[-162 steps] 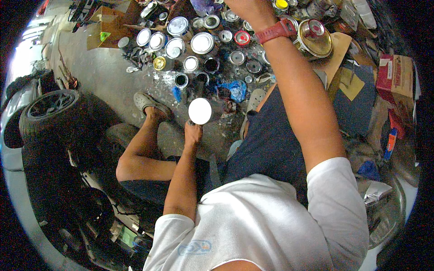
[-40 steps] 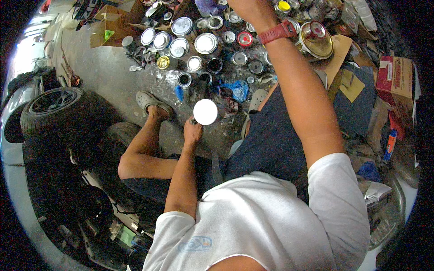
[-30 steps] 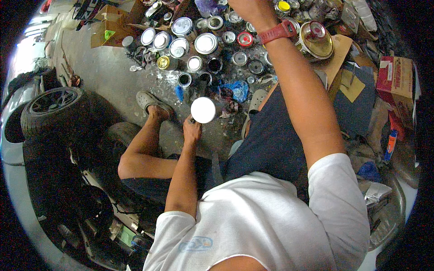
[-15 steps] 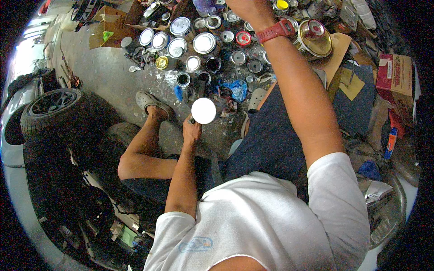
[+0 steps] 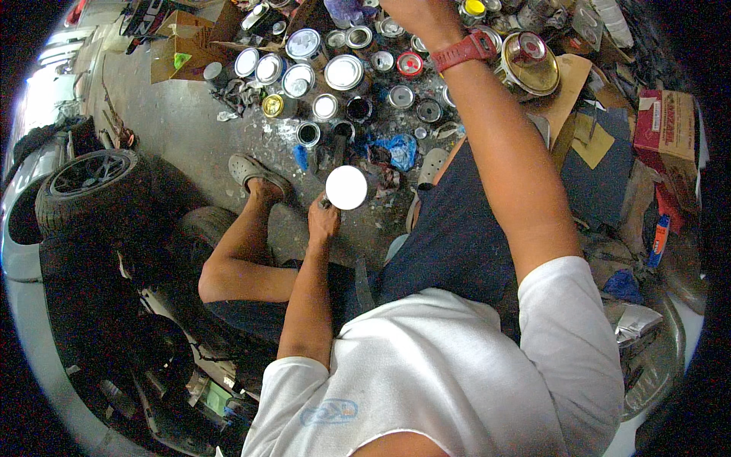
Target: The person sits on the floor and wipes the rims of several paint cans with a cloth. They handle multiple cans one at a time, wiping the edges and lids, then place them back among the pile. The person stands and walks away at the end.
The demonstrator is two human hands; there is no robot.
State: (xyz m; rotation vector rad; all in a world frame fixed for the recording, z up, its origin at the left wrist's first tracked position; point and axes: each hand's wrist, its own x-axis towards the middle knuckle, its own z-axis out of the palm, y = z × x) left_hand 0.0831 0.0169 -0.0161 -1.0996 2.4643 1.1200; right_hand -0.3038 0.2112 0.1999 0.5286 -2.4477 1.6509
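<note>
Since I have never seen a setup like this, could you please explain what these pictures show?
There is no machine: the two grips are a person's bare hands. The left of two cameras worn on the head looks down; its fisheye lens bends straight edges near the rim. The left grip holds a thing with a round white top; whether a filled cup or something flat, I cannot tell. The right grip is at the top edge, its fingers outside the picture, so anything it holds is out of view. A red watch sits on that wrist. On the stained floor stand many tins, with crumpled blue plastic nearby; a wheel is at the left.
</note>
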